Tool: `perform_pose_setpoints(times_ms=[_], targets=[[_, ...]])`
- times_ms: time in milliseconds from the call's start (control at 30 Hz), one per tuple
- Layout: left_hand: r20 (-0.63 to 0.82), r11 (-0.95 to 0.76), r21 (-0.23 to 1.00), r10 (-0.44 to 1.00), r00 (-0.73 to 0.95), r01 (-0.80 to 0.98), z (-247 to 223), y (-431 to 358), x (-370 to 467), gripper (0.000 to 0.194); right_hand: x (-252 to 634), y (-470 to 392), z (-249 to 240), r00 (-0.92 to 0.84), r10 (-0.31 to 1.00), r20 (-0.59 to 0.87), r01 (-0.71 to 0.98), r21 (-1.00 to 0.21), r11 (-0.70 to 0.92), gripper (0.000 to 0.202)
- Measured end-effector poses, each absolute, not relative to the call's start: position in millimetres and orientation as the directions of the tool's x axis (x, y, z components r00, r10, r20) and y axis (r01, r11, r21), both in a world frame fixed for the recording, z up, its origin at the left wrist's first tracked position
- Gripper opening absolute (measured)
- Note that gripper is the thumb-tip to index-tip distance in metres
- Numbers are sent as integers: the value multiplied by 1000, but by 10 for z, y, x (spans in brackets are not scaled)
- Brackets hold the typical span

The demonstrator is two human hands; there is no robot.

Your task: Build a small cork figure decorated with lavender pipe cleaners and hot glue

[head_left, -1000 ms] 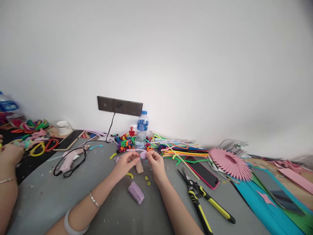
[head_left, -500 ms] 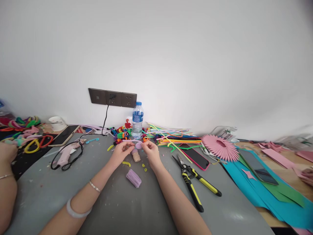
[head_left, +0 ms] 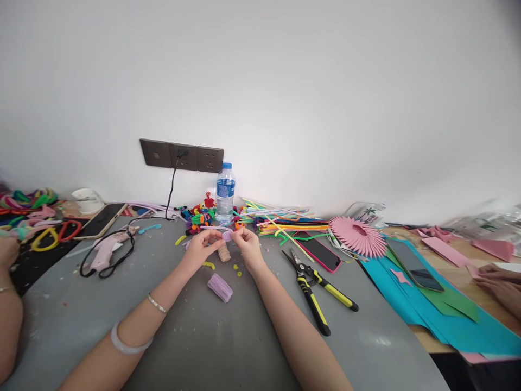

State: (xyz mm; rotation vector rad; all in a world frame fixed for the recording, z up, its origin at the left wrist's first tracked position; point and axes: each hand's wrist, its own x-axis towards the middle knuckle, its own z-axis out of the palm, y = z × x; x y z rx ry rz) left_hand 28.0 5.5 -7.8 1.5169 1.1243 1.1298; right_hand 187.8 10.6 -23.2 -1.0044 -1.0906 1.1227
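Observation:
A small flat lilac coil (head_left: 227, 236), apparently wound pipe cleaner, is held between my hands above the grey table. My left hand (head_left: 203, 248) pinches at its left side, where a thin lilac strand (head_left: 214, 228) runs across above the fingers. From the right, my right hand (head_left: 248, 248) closes thumb and fingers on the coil's edge. Just below the coil is a beige wrapped piece (head_left: 223, 253); whether it touches the coil I cannot tell. Nearer to me lies a lilac bundle of short pipe cleaners (head_left: 220, 288). Yellow scraps (head_left: 209, 265) lie beside my fingers.
Yellow-black pliers (head_left: 315, 288) and a pink-cased phone (head_left: 319, 252) lie right. Behind are a water bottle (head_left: 225, 193) and loose pipe cleaners (head_left: 293, 220). A corded glue gun (head_left: 106, 252) lies left. Other people's hands (head_left: 502, 285) are at both edges.
The view has shifted slightly, so the table things appear higher and further left. Both my hands keep pinching the coil, which shows less of its face. At right, another person's hands come further into view.

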Motion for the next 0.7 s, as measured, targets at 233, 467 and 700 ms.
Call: perform_pose_setpoints(times_ms=[233, 467, 700], targets=[[54, -60, 997, 990, 134, 46, -27, 24, 296, 36, 1864, 114, -258, 27, 991, 134, -164, -977, 136, 35], [23, -31, 997, 992, 121, 66, -52, 45, 287, 34, 1866, 101, -241, -4, 992, 129, -162, -979, 127, 34], [13, -16, 999, 997, 71, 50, -107, 39, 296, 39, 1881, 82, -240, -28, 992, 127, -175, -977, 120, 33]])
